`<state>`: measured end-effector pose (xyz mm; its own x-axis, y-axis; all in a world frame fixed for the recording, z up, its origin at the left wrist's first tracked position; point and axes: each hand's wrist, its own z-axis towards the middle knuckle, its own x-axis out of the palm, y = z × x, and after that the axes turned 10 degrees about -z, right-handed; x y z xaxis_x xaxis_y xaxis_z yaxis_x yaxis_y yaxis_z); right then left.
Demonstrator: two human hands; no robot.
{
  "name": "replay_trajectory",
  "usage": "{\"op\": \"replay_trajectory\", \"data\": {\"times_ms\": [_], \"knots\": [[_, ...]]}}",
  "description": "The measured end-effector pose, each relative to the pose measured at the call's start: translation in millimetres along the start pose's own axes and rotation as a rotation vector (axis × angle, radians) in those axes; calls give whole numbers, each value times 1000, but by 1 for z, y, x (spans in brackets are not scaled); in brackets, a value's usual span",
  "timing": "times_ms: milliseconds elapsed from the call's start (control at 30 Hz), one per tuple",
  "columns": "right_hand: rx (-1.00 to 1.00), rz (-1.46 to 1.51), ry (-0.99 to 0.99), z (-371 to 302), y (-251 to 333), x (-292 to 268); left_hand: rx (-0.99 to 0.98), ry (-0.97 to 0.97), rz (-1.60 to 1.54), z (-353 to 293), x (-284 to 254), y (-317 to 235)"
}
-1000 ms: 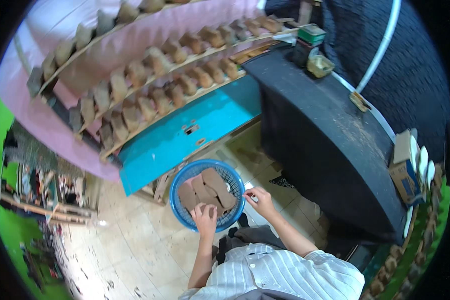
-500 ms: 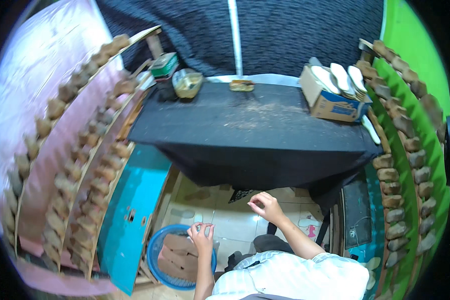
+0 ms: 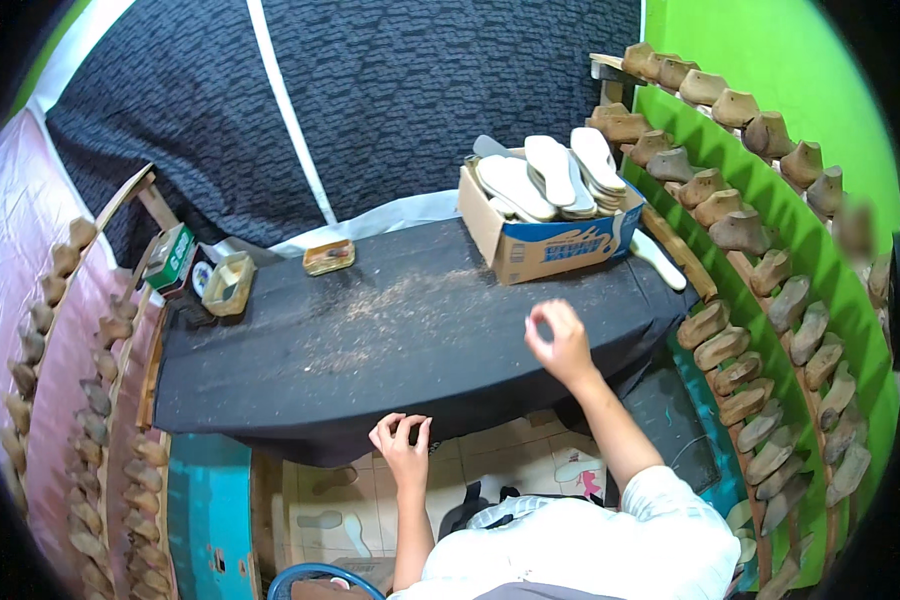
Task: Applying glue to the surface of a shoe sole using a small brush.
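Note:
My left hand (image 3: 402, 450) is raised in front of the near edge of the black-covered table (image 3: 420, 350). Its fingers are bent but apart, and I see nothing in them. Farther right, my right hand (image 3: 562, 348) hovers over the table's near side. There the thumb and forefinger curl into a ring, with no object visible between them. Beyond that hand stands a cardboard box (image 3: 560, 245) holding stacked white insoles (image 3: 550, 172). One loose white insole (image 3: 658, 262) lies beside the box at the table's right edge.
Racks of wooden shoe lasts (image 3: 740, 232) line both sides. A yellowish basket (image 3: 232, 285), a green box (image 3: 170, 252) and a small tray (image 3: 328, 258) stand along the table's back left. Brown scraps (image 3: 380, 310) litter the cloth. A blue tub (image 3: 305, 572) sits on the floor, lower left.
The view has swung up and to the right, so the table fills more of it and the tub is mostly cut off. My right hand has risen from over the floor to over the table.

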<state>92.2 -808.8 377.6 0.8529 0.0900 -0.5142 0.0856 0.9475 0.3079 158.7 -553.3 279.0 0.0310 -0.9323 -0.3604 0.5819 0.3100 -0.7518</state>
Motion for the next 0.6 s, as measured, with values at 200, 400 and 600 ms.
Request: {"op": "replay_trajectory", "data": {"times_ms": [200, 400, 600], "knots": [[92, -393, -84, 111, -87, 30, 100, 95, -39, 45, 44, -6], [315, -782, 49, 157, -122, 72, 113, 115, -55, 102, 54, 9], [462, -958, 116, 163, -126, 86, 161, 198, -64, 148, 41, 37]]}}
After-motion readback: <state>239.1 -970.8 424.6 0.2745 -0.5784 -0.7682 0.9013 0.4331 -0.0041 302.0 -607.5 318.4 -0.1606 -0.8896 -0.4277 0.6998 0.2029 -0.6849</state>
